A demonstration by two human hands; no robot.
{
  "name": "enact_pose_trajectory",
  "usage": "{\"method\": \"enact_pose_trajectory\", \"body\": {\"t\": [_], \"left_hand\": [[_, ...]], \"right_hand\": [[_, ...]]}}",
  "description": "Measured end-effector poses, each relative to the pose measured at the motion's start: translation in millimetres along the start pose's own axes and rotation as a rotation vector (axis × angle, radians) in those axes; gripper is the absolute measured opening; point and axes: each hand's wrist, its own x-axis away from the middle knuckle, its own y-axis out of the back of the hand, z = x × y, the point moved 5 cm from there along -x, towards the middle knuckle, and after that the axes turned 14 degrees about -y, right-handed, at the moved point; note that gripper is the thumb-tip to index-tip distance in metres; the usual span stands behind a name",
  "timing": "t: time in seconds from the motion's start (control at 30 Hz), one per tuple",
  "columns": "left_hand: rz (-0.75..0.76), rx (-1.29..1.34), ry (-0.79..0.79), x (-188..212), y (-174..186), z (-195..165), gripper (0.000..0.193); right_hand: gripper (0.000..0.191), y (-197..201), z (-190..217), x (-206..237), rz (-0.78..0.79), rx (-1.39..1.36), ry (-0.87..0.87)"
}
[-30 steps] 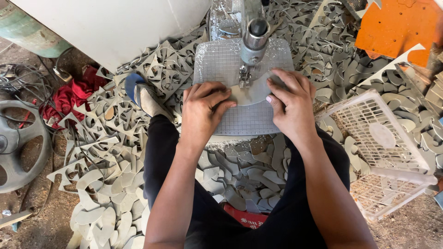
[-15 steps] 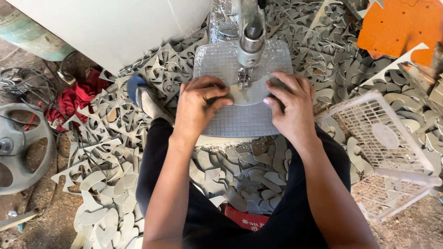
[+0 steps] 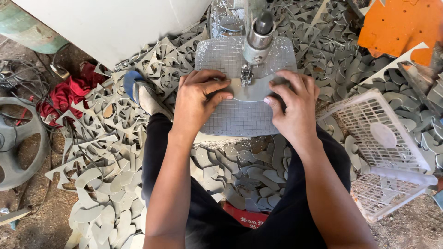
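Note:
A small saw machine stands in front of me, its metal head [image 3: 258, 34] over a grey gridded table [image 3: 240, 117]. On that table lies a flat grey curved piece [image 3: 251, 91], right under the blade. My left hand [image 3: 198, 99] presses on the piece's left end, fingers spread flat. My right hand [image 3: 290, 103] holds its right end from the other side. Both hands sit close to the blade, one on each side.
Grey cut-out offcuts [image 3: 115, 143] cover the floor all around and lie in my lap. A white plastic basket [image 3: 383, 147] lies at the right, an orange board [image 3: 401, 25] at top right. A sandalled foot [image 3: 143, 94], red cloth [image 3: 64, 94] and a wheel [image 3: 18, 143] are on the left.
The view has shifted slightly. Both hands have stayed on the grey piece and turned it a little under the blade.

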Motion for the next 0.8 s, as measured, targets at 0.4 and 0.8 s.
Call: {"method": "enact_pose_trajectory", "body": {"t": [0.4, 0.8], "left_hand": [[-0.01, 0.01, 0.092, -4.2, 1.7, 14.8, 0.036], [0.104, -0.369, 0.167, 4.8, -41.6, -38.6, 0.096]], "right_hand": [[0.025, 0.3, 10.3, 3.6, 0.016, 0.053, -0.029], [0.022, -5.2, 11.3, 7.8, -0.007, 0.074, -0.087]]}}
